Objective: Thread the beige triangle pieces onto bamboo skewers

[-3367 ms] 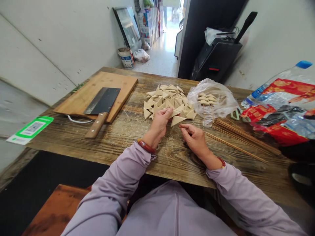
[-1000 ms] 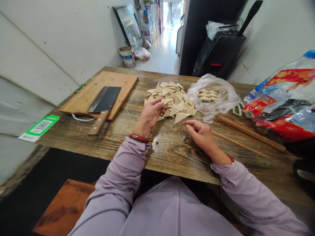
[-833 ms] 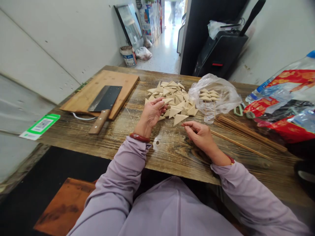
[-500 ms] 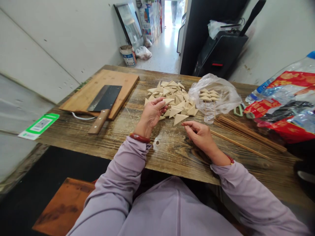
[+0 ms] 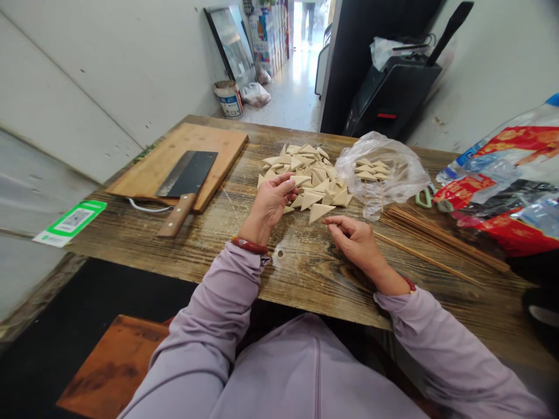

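A worn, dark-grained wooden table (image 5: 301, 267) carries a heap of beige triangular pieces (image 5: 318, 169). Left of the heap lies a wooden cutting board (image 5: 168, 148); well beyond that, farther left, a green-and-white card (image 5: 72, 223) lies at the table's edge. Just right of the heap rests a crumpled clear plastic bag (image 5: 404, 174). Thin brown sticks (image 5: 448, 238) lie to the heap's right and nearer the wearer. Red-and-clear packaging (image 5: 469, 189) sits well to the heap's right.
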A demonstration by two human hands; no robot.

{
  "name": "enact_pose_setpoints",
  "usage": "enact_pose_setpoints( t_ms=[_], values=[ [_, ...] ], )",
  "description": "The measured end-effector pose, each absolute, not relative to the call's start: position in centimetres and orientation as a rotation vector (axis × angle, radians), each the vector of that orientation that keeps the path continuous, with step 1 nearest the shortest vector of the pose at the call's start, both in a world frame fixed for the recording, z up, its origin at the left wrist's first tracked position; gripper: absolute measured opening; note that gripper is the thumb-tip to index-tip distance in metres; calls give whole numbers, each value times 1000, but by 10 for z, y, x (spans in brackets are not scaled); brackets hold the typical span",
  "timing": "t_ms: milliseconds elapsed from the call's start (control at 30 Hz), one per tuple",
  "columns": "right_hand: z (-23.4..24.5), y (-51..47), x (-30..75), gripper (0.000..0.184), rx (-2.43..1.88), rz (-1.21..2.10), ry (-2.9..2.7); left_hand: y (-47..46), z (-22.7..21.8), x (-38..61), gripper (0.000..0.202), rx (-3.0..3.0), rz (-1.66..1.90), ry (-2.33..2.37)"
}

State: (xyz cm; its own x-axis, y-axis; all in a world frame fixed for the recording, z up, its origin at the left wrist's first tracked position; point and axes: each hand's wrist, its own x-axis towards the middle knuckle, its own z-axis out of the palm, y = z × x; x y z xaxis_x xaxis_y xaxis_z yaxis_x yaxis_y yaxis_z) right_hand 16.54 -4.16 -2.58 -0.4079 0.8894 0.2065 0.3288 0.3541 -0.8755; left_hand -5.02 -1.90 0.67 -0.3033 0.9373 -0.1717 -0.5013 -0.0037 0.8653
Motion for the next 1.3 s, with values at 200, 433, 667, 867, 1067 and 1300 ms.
enact_pose_setpoints(
  t_ms=[200, 433, 667, 867, 1067, 1300],
  values=[
    [-25, -42, 165, 34, -1068, 993, -1907, -20, 7, -49, 20, 605, 1599, 1085],
    [-27, -44, 164, 33, -1069, 950, -1912, -20, 6, -47, 21, 639, 1616, 1094],
    [-29, -43, 163, 35, -1069, 921, -1900, -22, 8, -44, 23, 658, 1606, 1093],
    [-32, -42, 162, 34, -1063, 876, -1910, -22, 8, -42, 22, 685, 1592, 1088],
    [-36, -40, 162, 29, -1008, 809, -1923, -23, 7, -41, 21, 716, 1589, 1085],
    [-38, -39, 164, 26, -1009, 710, -1967, -24, 5, -39, 25, 727, 1580, 1101]
  ],
)
